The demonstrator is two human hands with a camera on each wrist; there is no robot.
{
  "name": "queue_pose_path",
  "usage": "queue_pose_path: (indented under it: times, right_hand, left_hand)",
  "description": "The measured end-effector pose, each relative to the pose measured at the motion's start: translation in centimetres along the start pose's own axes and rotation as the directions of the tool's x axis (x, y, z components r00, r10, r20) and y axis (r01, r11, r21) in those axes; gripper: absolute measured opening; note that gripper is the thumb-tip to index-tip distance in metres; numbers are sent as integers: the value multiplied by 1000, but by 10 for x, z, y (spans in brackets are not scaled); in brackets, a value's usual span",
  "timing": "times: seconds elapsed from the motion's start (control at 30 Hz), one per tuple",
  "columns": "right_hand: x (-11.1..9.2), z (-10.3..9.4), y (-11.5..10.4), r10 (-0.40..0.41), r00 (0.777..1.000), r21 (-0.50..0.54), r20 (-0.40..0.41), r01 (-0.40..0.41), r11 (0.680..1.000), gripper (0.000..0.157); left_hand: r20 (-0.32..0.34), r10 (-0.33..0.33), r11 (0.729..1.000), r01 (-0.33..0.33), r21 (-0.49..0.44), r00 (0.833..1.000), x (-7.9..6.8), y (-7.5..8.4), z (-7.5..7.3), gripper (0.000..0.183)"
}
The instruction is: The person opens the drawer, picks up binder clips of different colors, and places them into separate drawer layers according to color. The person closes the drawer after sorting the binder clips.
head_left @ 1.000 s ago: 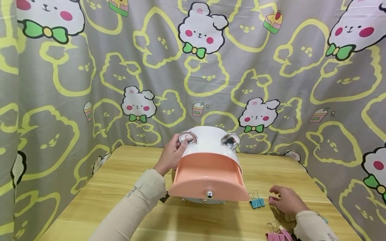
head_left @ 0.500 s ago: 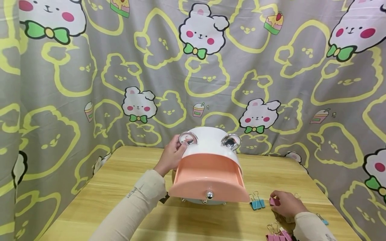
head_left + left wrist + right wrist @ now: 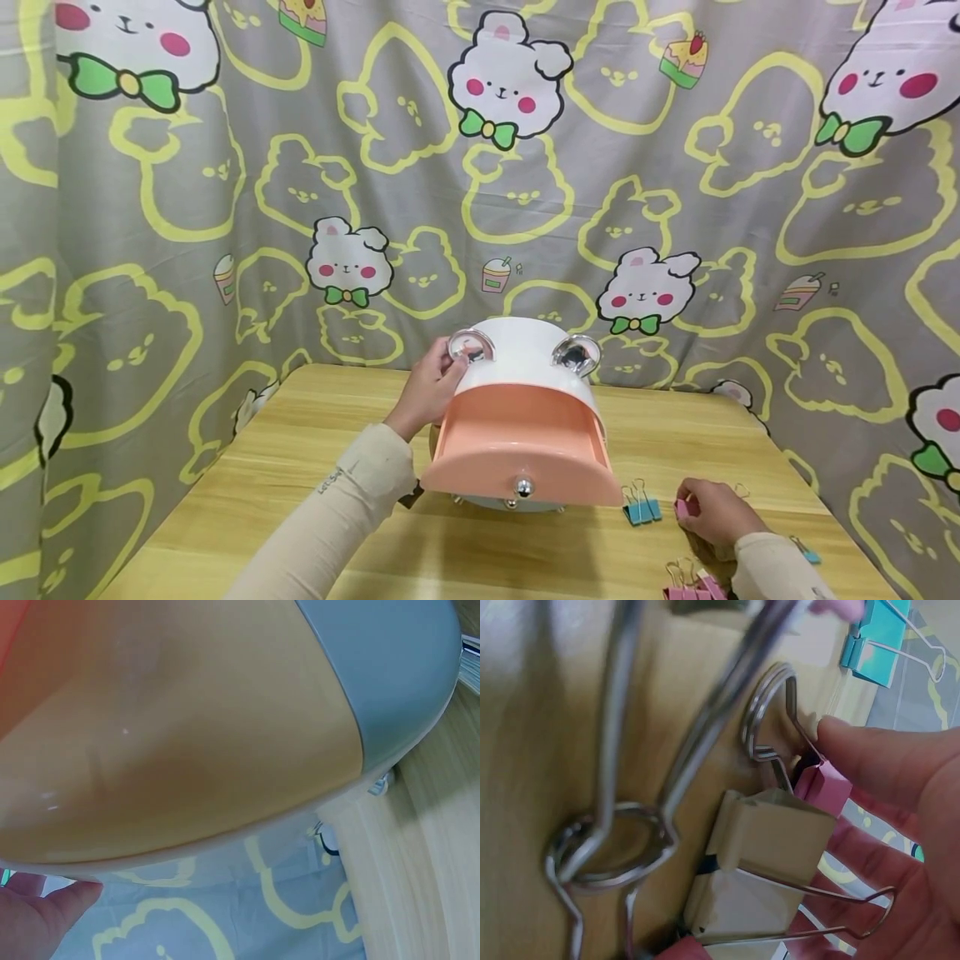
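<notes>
In the head view, a white storage box with two round silver ears stands on the table, its peach drawer pulled out. My left hand holds the box's upper left side by the silver ear, thumb in front. The left wrist view shows that hand at the edge of the box's rounded side. To the right, my right hand pinches a pink binder clip between thumb and fingers. Beside that clip, a beige binder clip sits close to the fingers.
A teal binder clip stands between box and right hand. More pink clips lie near the front edge, and a small teal clip lies beyond the right wrist. A dark object sits left of the box. A patterned curtain surrounds the table.
The right hand's fingers have come together on the pink binder clip. My left hand keeps its hold on the box. The head view has shifted slightly.
</notes>
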State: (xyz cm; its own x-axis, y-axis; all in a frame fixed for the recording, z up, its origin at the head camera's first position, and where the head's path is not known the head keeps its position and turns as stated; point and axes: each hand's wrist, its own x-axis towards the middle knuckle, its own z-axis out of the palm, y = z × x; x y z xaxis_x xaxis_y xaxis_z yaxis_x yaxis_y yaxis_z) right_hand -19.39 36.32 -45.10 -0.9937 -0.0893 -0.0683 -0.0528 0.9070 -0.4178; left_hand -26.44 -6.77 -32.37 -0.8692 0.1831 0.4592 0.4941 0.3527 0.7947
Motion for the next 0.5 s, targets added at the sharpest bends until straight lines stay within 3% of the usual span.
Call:
queue_pose_path:
  times: [0.3, 0.5]
  right_hand:
    - [-3, 1, 3, 11, 1000, 25, 16, -12, 1000, 26]
    - [-4, 1, 3, 8, 1000, 12, 9, -8, 1000, 22]
  left_hand:
    - [-7, 21, 1000, -21, 20, 1000, -2, 2, 1, 29]
    - [-16, 28, 999, -28, 34, 999, -1, 0, 1, 29]
